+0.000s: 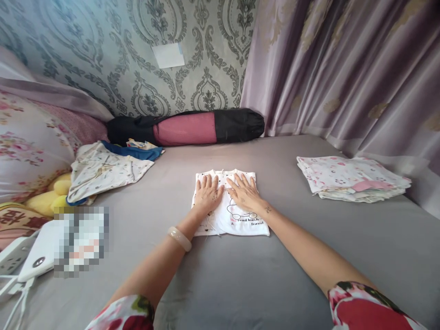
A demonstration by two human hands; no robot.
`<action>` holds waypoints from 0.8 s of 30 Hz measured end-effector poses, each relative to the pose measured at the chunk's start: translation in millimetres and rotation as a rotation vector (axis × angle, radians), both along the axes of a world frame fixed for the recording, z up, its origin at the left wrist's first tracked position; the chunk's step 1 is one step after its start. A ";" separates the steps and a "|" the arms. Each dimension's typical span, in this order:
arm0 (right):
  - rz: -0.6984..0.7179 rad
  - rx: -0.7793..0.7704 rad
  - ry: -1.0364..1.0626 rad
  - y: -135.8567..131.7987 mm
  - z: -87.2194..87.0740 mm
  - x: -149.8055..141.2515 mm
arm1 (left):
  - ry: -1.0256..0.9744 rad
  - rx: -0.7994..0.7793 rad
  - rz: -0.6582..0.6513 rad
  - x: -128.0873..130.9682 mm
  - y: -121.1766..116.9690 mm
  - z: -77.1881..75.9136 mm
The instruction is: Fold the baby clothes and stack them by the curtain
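Observation:
A small white garment (242,228) lies folded into a rough square on the grey sheet, with a line drawing and printed lettering on its lower right and thin ties near its middle. On its left half my left hand (208,195) rests flat, fingers spread toward the neckline. My right hand (245,195) presses flat on the right half, fingers also apart, covering part of the drawing. The thumbs almost meet at the garment's centre. Neither hand grips anything. A pale bangle (179,239) circles my left wrist.
Folded printed clothes (354,176) are stacked at the right. Loose printed clothes (110,167) lie at the left beside a yellow plush toy (48,201). A white power bank (44,252) and a power strip (15,254) sit nearer. A pink-and-black rolled bag (185,127) lies along the wall.

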State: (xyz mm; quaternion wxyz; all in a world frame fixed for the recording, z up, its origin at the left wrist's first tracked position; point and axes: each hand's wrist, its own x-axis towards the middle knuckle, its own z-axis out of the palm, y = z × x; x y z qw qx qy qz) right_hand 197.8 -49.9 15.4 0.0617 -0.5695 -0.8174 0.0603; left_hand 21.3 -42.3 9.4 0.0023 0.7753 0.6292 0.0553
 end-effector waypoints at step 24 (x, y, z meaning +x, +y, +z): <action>0.200 0.016 0.004 -31.3 0.3 17.3 | -0.001 -0.007 -0.319 -39.0 -16.7 -1.9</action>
